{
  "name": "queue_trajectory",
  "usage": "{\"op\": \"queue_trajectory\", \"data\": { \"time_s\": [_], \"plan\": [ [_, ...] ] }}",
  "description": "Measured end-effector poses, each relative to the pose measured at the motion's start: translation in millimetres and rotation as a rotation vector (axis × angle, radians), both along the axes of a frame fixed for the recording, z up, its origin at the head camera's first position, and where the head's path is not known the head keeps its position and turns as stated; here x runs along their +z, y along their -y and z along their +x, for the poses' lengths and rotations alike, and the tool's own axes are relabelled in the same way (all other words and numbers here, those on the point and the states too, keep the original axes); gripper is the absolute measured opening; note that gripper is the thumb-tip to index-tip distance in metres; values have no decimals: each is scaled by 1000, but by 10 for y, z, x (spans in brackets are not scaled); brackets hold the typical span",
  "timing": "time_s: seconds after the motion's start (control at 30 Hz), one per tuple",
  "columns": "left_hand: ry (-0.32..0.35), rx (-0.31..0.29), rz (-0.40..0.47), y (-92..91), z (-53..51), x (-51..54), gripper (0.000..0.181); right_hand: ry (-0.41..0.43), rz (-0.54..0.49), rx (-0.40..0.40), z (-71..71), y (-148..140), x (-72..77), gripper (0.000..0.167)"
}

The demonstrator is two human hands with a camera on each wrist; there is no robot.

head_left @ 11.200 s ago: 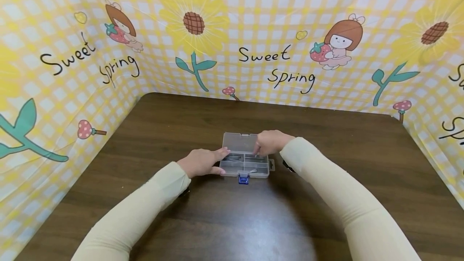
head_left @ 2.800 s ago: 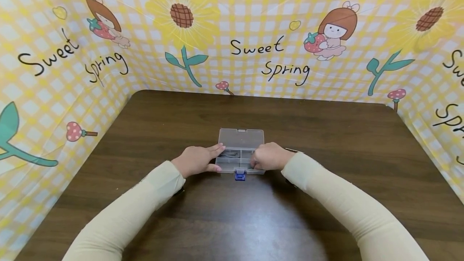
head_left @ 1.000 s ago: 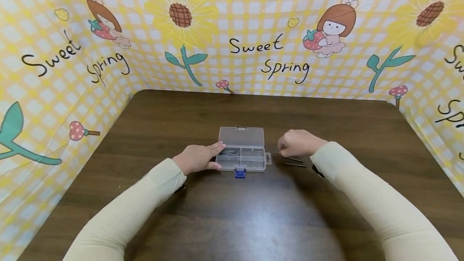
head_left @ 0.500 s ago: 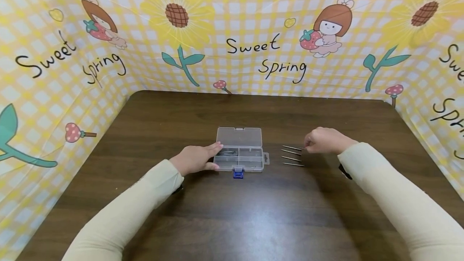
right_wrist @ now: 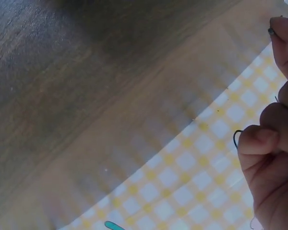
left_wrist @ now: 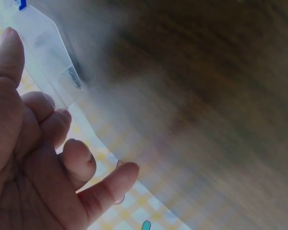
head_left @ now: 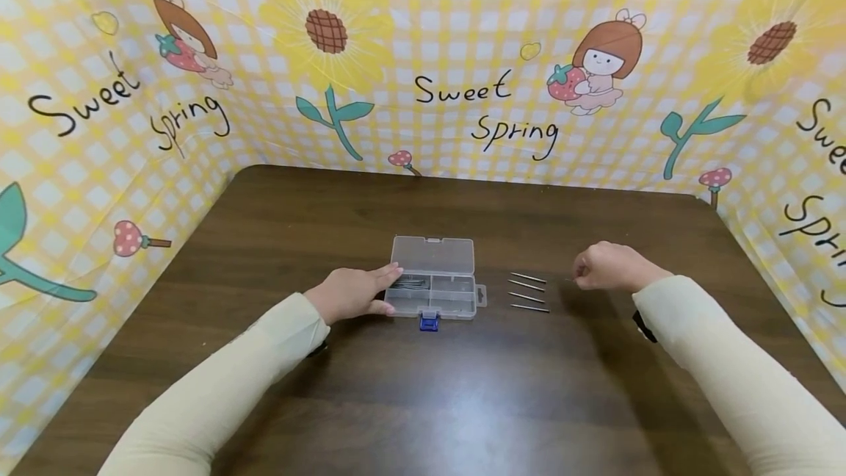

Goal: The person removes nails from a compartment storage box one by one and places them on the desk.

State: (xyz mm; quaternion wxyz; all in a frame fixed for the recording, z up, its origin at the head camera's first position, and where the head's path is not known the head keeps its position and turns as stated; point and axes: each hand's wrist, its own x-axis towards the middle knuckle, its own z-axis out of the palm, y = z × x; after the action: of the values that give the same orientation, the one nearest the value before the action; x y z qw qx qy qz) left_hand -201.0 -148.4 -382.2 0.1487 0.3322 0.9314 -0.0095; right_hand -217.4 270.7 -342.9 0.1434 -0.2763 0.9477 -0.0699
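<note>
A clear plastic compartment box [head_left: 431, 306] lies with its lid raised behind it and a blue latch [head_left: 429, 323] at the front. Several thin grey nails lie in its rear left compartment. My left hand [head_left: 349, 294] rests at the box's left side, index finger and thumb extended onto its edge. Right of the box, several metal nails [head_left: 527, 288] lie in a row, roughly parallel. Beyond them my right hand [head_left: 611, 267] hovers over the table with curled fingers. Its thumb and index pinch a small dark piece [right_wrist: 271, 31]. A thin curved dark wire [right_wrist: 236, 139] shows by the other fingers.
The brown wooden table [head_left: 370, 402] carries the box and nails. A yellow checked cloth [head_left: 463, 35] printed with flowers and lettering hangs behind and at both sides. The box's hanging tab [head_left: 482, 295] juts out on its right.
My right hand has left the box and moved right past the row of nails, which now lies uncovered. My left hand stays at the box's left side.
</note>
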Motion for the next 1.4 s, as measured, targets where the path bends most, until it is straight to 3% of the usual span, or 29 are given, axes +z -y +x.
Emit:
{"op": "queue_trajectory", "data": {
  "time_s": [0.43,0.7,1.07,1.2,1.4],
  "plan": [
    [-46,-37,32,36,51,-30,74,-22,2,-5,21,-60,-193,8],
    [-36,-31,70,41,52,-34,72,-3,-5,-35,39,-56,-321,7],
    [-13,-21,49,7,57,-49,73,11,-24,-38,47,-123,-467,7],
    [0,-17,50,12,46,-40,73,19,-33,-32,32,-129,-481,7],
    [2,-9,53,28,14,-27,73,44,-43,-51,-1,-91,-386,12]
  ]
}}
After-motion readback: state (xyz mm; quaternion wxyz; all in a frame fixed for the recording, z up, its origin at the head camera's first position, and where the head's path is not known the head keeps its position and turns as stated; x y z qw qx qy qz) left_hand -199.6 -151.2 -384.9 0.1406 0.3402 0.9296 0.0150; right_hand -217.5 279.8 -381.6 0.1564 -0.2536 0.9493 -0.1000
